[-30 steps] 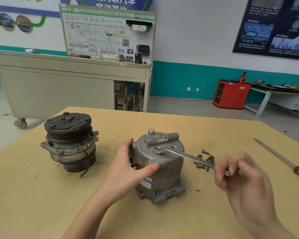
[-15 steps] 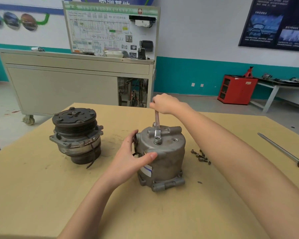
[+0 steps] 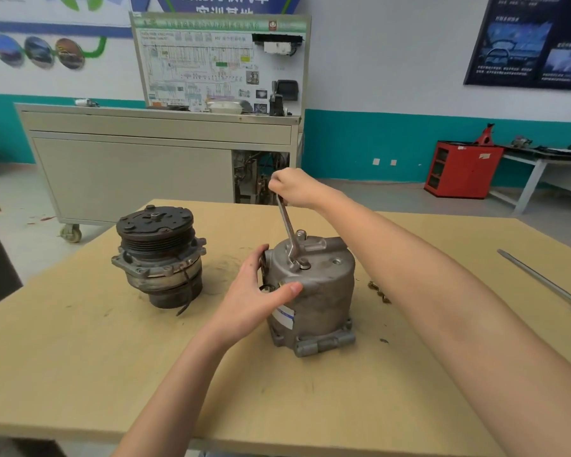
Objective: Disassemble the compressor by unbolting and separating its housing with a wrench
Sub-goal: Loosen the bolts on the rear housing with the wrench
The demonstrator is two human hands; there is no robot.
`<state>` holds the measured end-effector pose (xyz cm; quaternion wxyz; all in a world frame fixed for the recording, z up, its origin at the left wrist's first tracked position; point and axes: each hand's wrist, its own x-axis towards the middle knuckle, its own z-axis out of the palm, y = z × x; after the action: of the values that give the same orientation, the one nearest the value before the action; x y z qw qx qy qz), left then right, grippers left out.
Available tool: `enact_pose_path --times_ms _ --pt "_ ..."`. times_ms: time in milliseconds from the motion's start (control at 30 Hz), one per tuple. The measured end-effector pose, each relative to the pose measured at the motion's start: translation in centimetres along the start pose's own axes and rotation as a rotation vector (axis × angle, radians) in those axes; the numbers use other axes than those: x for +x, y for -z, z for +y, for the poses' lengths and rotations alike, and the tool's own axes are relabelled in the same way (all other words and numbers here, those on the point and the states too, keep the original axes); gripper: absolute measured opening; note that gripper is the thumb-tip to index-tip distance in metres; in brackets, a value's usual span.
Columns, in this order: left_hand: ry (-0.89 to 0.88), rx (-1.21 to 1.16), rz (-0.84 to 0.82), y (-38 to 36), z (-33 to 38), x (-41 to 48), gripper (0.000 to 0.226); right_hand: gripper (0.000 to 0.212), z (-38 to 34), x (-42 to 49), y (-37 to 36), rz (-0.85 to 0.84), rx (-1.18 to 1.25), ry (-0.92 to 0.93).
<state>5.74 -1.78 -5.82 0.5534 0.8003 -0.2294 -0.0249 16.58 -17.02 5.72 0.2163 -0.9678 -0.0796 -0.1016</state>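
A grey cast compressor housing (image 3: 323,291) stands upright in the middle of the wooden table (image 3: 80,374). My left hand (image 3: 254,295) grips its left side, thumb across the front. My right hand (image 3: 294,188) is closed on the far end of a steel wrench (image 3: 287,229). The wrench's ring end sits on a bolt (image 3: 302,264) on top of the housing, and its handle slants up and away to the left. The compressor's front half with the black pulley (image 3: 160,255) stands apart to the left.
Several loose bolts (image 3: 379,291) lie right of the housing, partly behind my right forearm. A long screwdriver (image 3: 541,282) with a red handle rests near the table's right edge. A wheeled cabinet (image 3: 139,166) stands behind the table.
My right hand swung the wrench handle from the near right, round to the far side, and now slightly further left. The left hand kept its hold on the housing.
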Motion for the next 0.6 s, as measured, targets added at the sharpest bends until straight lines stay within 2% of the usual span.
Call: enact_pose_path --times_ms 133,333,467,600 --pt "0.005 -0.024 -0.001 0.0 -0.1 -0.1 0.116 0.036 0.4 -0.1 1.2 0.080 0.130 -0.028" --pt "0.025 -0.035 -0.017 0.1 -0.1 0.0 0.116 0.035 -1.1 0.9 2.2 0.132 -0.149 0.068" --pt "0.067 -0.112 -0.086 0.9 0.8 0.8 0.122 0.033 -2.5 1.5 2.2 0.118 -0.213 0.120" --pt "0.116 -0.113 -0.034 0.6 2.3 2.3 0.110 0.031 -3.8 1.7 1.0 0.105 -0.261 0.175"
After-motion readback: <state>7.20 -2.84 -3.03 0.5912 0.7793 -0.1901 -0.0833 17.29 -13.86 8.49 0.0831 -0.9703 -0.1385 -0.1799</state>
